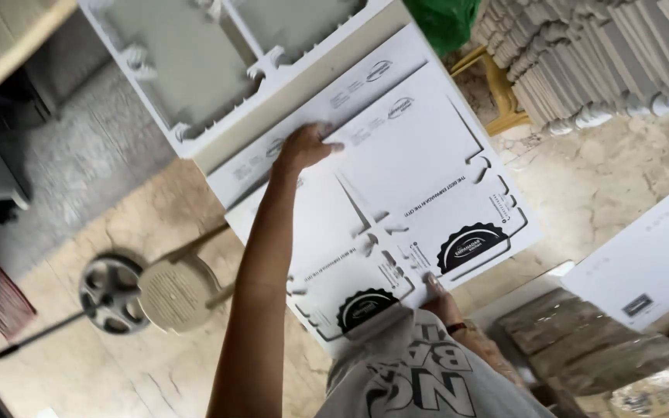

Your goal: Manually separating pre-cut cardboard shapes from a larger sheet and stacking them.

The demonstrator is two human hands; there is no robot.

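The beige marbled stone floor (621,162) carries the work. Directly on it lie a stack of flat white die-cut cardboard sheets with black round emblems (427,147), a separate white printed cardboard sheet (652,259), a round slatted beige stool (176,292), and brown paper-wrapped bundles (582,348).

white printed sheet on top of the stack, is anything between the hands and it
Nothing visible. The left hand lies flat on the far part of the top sheet, and the right hand touches its near edge. No other thing lies on the sheet where they rest.
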